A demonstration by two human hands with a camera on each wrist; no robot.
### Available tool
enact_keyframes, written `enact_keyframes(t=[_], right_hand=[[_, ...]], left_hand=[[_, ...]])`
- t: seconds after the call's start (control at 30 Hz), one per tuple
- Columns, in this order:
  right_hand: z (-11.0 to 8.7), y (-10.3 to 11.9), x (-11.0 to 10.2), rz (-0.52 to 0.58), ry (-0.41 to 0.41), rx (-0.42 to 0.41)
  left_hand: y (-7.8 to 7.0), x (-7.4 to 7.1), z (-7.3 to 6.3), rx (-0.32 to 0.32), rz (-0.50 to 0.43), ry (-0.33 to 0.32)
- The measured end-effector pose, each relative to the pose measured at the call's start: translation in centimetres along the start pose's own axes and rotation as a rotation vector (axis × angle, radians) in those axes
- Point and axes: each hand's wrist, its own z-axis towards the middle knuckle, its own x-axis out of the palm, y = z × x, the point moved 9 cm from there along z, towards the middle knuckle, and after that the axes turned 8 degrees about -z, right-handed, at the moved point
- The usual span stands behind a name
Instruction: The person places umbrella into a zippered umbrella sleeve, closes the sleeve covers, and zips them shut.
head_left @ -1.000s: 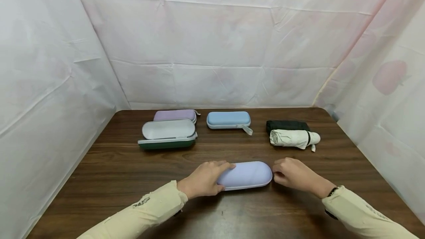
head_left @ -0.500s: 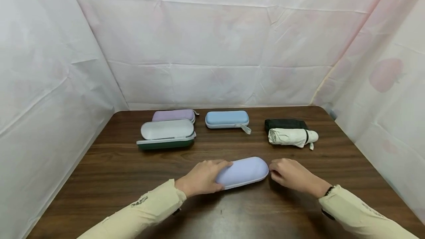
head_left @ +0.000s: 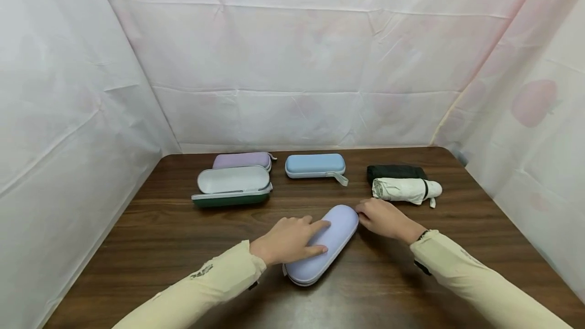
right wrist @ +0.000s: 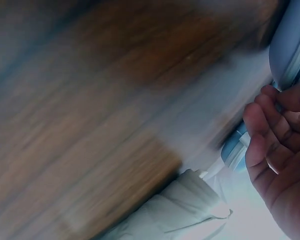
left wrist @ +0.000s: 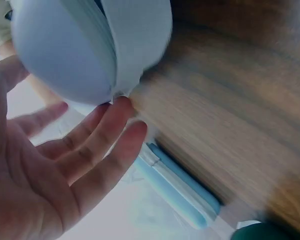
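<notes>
While I'm driving remotely, the left hand (head_left: 287,240) is resting, fingers wide, on the lavender case (head_left: 335,236), near mid-surface (head_left: 183,253); the right hand (head_left: 383,218) is sitting at its far end, can't tell if it's pinching.

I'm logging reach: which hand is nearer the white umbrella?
Right hand, just on the near side of the white umbrella; the left hand is farther left, over the front lilac case.
</notes>
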Motion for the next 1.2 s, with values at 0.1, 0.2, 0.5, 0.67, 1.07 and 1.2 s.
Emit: enact_keyframes(t=[0.1, 0.2, 0.5, 0.67, 1.07, 1.2], right_hand=[[0.3, -0.2, 0.3, -0.003, 0.014, 0.011], [0.5, -0.3, 0.4, 0.000, 0.028, 0.021], [-0.1, -0.3, 0.0, -0.007, -0.016, 0.041], [-0.8, 0.2, 0.0, 0.017, -0.012, 0.027], [-1.6, 1.2, -0.2, -0.052, -0.004, 0.008], [-1.6, 1.1, 0.1, -0.058, 0.028, 0.004]], left_hand=[[-0.1, 0.3, 1.0, -0.028, 0.071, -0.021], [0.0, 0.6, 1.9, -0.051, 0.095, -0.048], [0.5, 1.9, 2.6, -0.107, 0.031, -0.049], [0.6, 1.9, 2.6, -0.119, 0.032, -0.035], [1.1, 1.7, 2.0, -0.023, -0.043, 0.066], [0.1, 0.2, 1.5, 0.236, 0.005, 0.062]])
